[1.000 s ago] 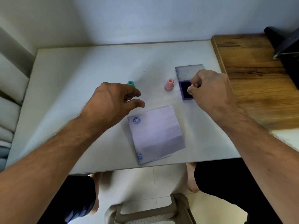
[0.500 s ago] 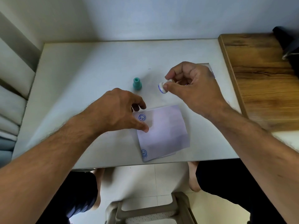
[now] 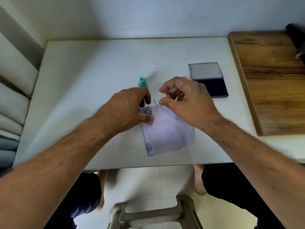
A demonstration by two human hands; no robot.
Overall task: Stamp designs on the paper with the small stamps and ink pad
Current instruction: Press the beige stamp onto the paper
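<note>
A pale folded paper (image 3: pixel 166 133) lies near the table's front edge, with round blue stamp marks at its top left and bottom left corners. My left hand (image 3: pixel 127 109) presses its fingertips on the paper's top left corner. My right hand (image 3: pixel 184 100) pinches a small white stamp (image 3: pixel 158 100) with a blue inked face, held just above the paper's top edge. A teal stamp (image 3: pixel 142 81) stands upright behind my left hand. The open purple ink pad (image 3: pixel 208 80) lies to the right, lid flipped back.
The white table (image 3: pixel 99 71) meets a wooden surface (image 3: pixel 270 80) on the right, with a dark object (image 3: pixel 297 40) at its far corner. Stacked cushions (image 3: pixel 11 104) line the left. A plastic stool (image 3: pixel 153 214) and my knees show below the table's front edge.
My right hand has carried the white stamp from the ink pad leftward to above the paper. My left hand has come down onto the paper's top left corner. The pink stamp is now hidden.
</note>
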